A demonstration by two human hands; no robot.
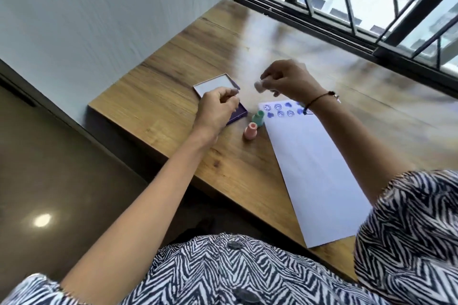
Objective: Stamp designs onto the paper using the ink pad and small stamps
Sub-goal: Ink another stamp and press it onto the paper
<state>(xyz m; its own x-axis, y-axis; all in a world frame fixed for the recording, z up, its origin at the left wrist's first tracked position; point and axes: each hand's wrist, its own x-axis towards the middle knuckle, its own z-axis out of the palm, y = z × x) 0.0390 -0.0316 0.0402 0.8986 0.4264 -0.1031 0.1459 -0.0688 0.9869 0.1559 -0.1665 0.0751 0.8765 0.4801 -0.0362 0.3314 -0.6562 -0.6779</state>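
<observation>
A white sheet of paper (309, 168) lies on the wooden table (173, 96), with several blue stamped marks (278, 106) at its far end. My right hand (290, 78) hovers above that end, shut on a small pale stamp (259, 85). My left hand (218, 109) is loosely curled over the purple ink pad (239, 114), mostly hiding it; whether it touches the pad is unclear. The pad's open lid (213, 83) lies just beyond. A green stamp (259, 117) and a pink stamp (250, 131) stand between pad and paper.
The table's left edge (138, 136) drops to a dark floor. A window with black bars (359, 7) runs along the table's far side. A pale wall (99, 7) stands to the left.
</observation>
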